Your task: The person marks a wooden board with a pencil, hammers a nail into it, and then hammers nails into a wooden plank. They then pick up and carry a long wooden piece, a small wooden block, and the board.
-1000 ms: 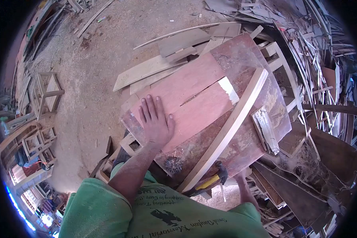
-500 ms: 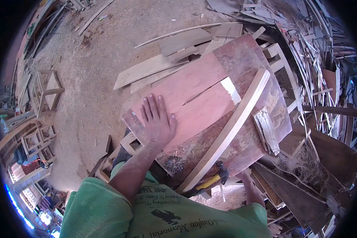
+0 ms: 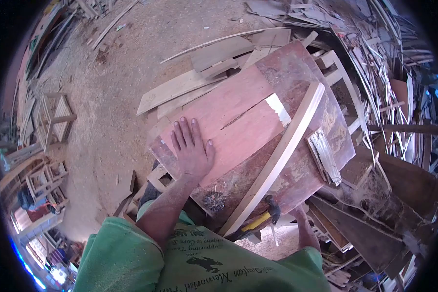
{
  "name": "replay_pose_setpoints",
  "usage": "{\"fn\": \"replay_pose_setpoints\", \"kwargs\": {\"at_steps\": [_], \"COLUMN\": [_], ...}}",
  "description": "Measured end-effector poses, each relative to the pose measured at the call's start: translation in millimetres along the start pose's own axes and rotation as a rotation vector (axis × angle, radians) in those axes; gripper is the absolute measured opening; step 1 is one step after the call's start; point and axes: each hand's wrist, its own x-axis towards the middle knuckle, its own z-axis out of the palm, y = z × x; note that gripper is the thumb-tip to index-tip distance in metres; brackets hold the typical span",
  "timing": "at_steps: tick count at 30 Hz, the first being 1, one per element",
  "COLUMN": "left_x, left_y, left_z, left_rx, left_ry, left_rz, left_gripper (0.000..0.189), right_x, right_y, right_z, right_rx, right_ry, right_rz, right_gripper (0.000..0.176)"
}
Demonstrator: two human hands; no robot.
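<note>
My left hand [image 3: 193, 151] lies flat with spread fingers on the near left part of a pinkish board [image 3: 238, 117], which has a dark slit and a white patch at its right end. The board rests on a worn reddish tabletop [image 3: 297, 61]. A long squared timber [image 3: 277, 155] crosses the tabletop diagonally. Beside its lower end are a hammer [image 3: 273, 209] with a yellow and black handle and a round clump of nails [image 3: 214, 200]. My right hand [image 3: 299, 210] is at the table's near right edge, its fingers mostly hidden.
A short weathered wood block [image 3: 324, 158] sits on the table's right side. Loose planks [image 3: 182, 87] lie beyond the table. Wooden frames [image 3: 56, 119] stand on the floor at left. Scrap wood [image 3: 384, 102] is heaped at right, with dark panels [image 3: 360, 233] below.
The view has shifted slightly, moving the table and surroundings a little in the frame. My left hand remains flat on the board.
</note>
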Motion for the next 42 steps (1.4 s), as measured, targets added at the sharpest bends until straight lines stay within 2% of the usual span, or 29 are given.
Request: {"fn": "replay_pose_setpoints", "kwargs": {"at_steps": [7,10,12,14,15,16,18,19,22,25,28,31,34,35,37,38,41,42], "left_x": [-1,-2,-3,0,-4,-6,-4,-5,-7,-9,-10,-12,-16,-17,-36,-51,-108,-121], "left_y": [0,2,3,1,0,1,2,2,1,0,-2,-4,-13,-17,-36,-43,-41,-36], "left_z": [2,2,3,4,6,5,7,10,17,17,21,23,21,18,1,-8,-41,-45], "left_rx": [0.028,0.032,0.029,0.023,0.019,0.036,0.057,0.067,0.097,0.075,0.091,0.052,-0.046,-0.164,-0.386,-0.414,-0.442,-0.437], "left_ry": [0.028,0.047,0.052,0.097,0.105,0.11,0.125,0.133,0.166,0.167,0.175,0.218,0.238,0.201,0.114,0.033,-0.153,-0.14], "left_rz": [0.02,0.027,0.025,0.05,0.062,0.062,0.071,0.084,0.074,0.077,0.077,0.091,0.195,0.276,0.442,0.459,0.478,0.476], "left_gripper": [0.083,0.081,0.079,0.078,0.077,0.076,0.075,0.075,0.074,0.074,0.074,0.073,0.062,0.057,0.047,0.041,0.032,0.03], "right_x": [-9,-8,-4,13,24,30,39,39,27,4,-9,-37,-105,-124,-183,-207,-248,-250], "right_y": [-10,-20,-25,-14,36,34,35,34,28,-20,-36,-33,-32,-36,-70,-96,-174,-181], "right_z": [5,-3,-9,-12,38,14,21,32,35,0,-8,-11,-16,-16,-18,-24,-47,-17], "right_rx": [0.047,0.167,0.219,0.02,0.256,0.074,0.051,-0.035,-0.115,0.008,-0.237,-0.481,-0.18,-0.069,0.463,0.585,0.881,0.826], "right_ry": [0.021,0.036,-0.019,-0.28,-0.053,-0.176,-0.233,-0.269,-0.117,-0.194,0.295,0.353,0.454,0.496,0.475,0.395,0.078,0.362], "right_rz": [0.0,-0.053,-0.058,0.055,-0.195,-0.282,-0.176,-0.035,0.078,0.165,-0.34,-0.07,0.258,0.357,0.478,0.514,0.512,0.28], "right_gripper": [0.035,0.035,0.035,0.039,0.046,0.051,0.048,0.045,0.038,0.048,0.041,0.054,0.054,0.055,0.045,0.046,0.045,0.044]}}
